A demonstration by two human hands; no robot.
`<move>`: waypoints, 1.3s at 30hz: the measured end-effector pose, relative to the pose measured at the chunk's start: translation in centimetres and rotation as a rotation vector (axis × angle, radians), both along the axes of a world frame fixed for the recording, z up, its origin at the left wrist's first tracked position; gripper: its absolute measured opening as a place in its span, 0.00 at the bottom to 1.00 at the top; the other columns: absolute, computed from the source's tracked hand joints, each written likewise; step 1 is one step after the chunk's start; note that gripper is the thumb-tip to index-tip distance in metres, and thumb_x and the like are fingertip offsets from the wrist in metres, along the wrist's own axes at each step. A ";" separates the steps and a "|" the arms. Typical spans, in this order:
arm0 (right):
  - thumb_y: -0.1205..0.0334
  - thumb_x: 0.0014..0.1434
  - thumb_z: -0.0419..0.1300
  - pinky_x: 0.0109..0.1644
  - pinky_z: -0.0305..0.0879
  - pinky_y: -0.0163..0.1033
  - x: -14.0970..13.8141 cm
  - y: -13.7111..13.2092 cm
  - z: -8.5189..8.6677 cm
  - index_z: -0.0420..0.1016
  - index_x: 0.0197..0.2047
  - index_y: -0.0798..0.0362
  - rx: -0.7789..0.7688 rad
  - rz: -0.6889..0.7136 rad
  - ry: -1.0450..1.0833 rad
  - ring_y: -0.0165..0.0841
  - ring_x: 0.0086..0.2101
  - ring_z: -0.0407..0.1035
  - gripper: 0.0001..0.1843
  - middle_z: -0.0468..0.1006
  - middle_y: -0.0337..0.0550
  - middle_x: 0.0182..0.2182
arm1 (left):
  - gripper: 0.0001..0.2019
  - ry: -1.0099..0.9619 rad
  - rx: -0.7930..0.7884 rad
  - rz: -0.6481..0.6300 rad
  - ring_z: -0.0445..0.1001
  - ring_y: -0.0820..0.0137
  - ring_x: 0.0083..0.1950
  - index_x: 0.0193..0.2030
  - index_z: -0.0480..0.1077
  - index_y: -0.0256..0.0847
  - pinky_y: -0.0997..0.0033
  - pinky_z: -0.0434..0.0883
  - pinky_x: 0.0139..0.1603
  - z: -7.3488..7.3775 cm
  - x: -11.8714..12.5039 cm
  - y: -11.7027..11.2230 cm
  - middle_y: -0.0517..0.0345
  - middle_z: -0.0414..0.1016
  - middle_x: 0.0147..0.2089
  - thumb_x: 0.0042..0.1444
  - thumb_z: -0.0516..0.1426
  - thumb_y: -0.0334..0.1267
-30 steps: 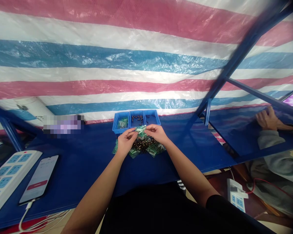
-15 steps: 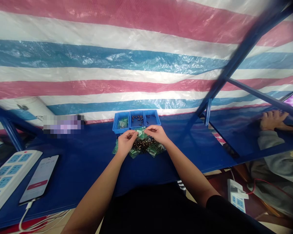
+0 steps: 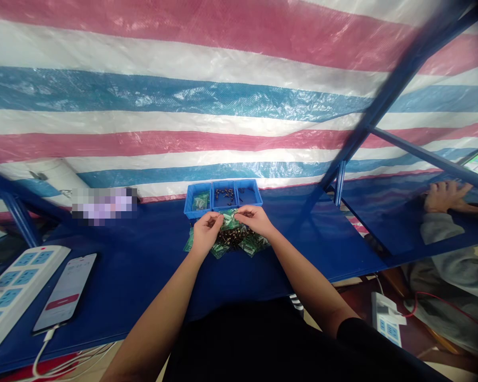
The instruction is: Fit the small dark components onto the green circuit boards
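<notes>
Between my two hands is a small green plastic bag [image 3: 228,218] with something pale in it. My left hand [image 3: 205,230] pinches its left side with thumb and forefinger. Its right top edge is in the closed fingertips of my right hand [image 3: 256,219]. Just below lies a heap of small dark and brassy metal pieces [image 3: 236,237], too small to name. More green bags [image 3: 220,250] lie around that heap. Behind my hands stands a blue three-part bin [image 3: 187,208]; green bags lie in its left compartment, dark small pieces in the middle one and a few in the right.
On the left of the blue table [image 3: 135,276] lie a phone [image 3: 66,292] on a charging cable and a white power strip [image 3: 27,292]. A blue metal frame [image 3: 376,109] rises at the right. Beyond it, another person's hands [image 3: 446,196] rest on a table.
Both hands stay almost in place over the heap, with the green bag between them shifting slightly. The screen at the far right has turned from purple to green and white.
</notes>
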State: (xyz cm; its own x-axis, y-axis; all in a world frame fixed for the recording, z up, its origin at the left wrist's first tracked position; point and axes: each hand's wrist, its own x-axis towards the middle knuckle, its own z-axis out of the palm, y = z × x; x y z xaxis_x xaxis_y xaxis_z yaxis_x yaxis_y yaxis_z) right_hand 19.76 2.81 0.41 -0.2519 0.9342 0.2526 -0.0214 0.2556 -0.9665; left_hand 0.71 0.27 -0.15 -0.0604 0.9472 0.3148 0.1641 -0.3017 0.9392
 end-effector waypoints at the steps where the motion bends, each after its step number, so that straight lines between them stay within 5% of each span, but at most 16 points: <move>1: 0.51 0.50 0.66 0.32 0.66 0.35 0.0 0.0 0.1 0.78 0.33 0.54 0.000 0.006 -0.006 0.30 0.27 0.69 0.14 0.77 0.41 0.27 | 0.12 -0.003 0.007 -0.002 0.65 0.76 0.22 0.34 0.73 0.38 0.77 0.64 0.24 0.0 0.0 0.0 0.63 0.68 0.22 0.53 0.61 0.46; 8: 0.49 0.49 0.66 0.32 0.66 0.36 0.0 -0.1 0.3 0.78 0.32 0.54 0.011 0.032 -0.004 0.30 0.27 0.68 0.16 0.77 0.41 0.27 | 0.15 -0.058 -0.011 0.039 0.70 0.73 0.27 0.40 0.75 0.38 0.74 0.69 0.28 0.4 0.2 -0.5 0.58 0.74 0.30 0.53 0.61 0.48; 18: 0.50 0.50 0.66 0.32 0.66 0.36 -0.3 -0.3 0.2 0.78 0.33 0.54 0.015 0.038 0.023 0.30 0.27 0.69 0.14 0.77 0.41 0.27 | 0.13 -0.116 0.031 0.032 0.71 0.73 0.29 0.35 0.72 0.38 0.74 0.68 0.31 0.6 0.3 -0.4 0.56 0.75 0.33 0.52 0.62 0.46; 28: 0.51 0.48 0.67 0.33 0.68 0.37 -0.1 0.1 -0.2 0.80 0.32 0.53 0.043 -0.121 0.022 0.31 0.28 0.70 0.14 0.79 0.43 0.30 | 0.14 -0.068 -0.002 0.021 0.67 0.74 0.20 0.39 0.74 0.39 0.74 0.66 0.24 0.0 0.3 -0.1 0.65 0.67 0.19 0.51 0.62 0.46; 35: 0.53 0.54 0.63 0.36 0.70 0.39 0.3 -0.1 0.4 0.81 0.40 0.51 -0.002 0.014 0.065 0.35 0.32 0.75 0.14 0.81 0.43 0.32 | 0.15 -0.068 0.032 -0.047 0.73 0.71 0.27 0.43 0.75 0.38 0.71 0.70 0.28 0.6 0.0 -0.4 0.55 0.78 0.30 0.59 0.55 0.47; 39: 0.52 0.54 0.63 0.37 0.70 0.39 0.2 0.0 0.3 0.81 0.37 0.52 -0.024 -0.015 0.055 0.36 0.33 0.76 0.14 0.81 0.44 0.31 | 0.12 -0.070 0.051 0.019 0.76 0.68 0.34 0.39 0.76 0.38 0.69 0.73 0.36 0.0 0.2 -0.1 0.53 0.78 0.37 0.50 0.64 0.43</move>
State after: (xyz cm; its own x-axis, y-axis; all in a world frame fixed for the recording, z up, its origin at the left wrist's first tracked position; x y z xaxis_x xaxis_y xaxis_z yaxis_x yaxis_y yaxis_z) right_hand 19.98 2.79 0.71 -0.2243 0.9436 0.2434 -0.0713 0.2332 -0.9698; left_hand 0.86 0.14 -0.15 -0.1018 0.9286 0.3569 0.1044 -0.3468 0.9321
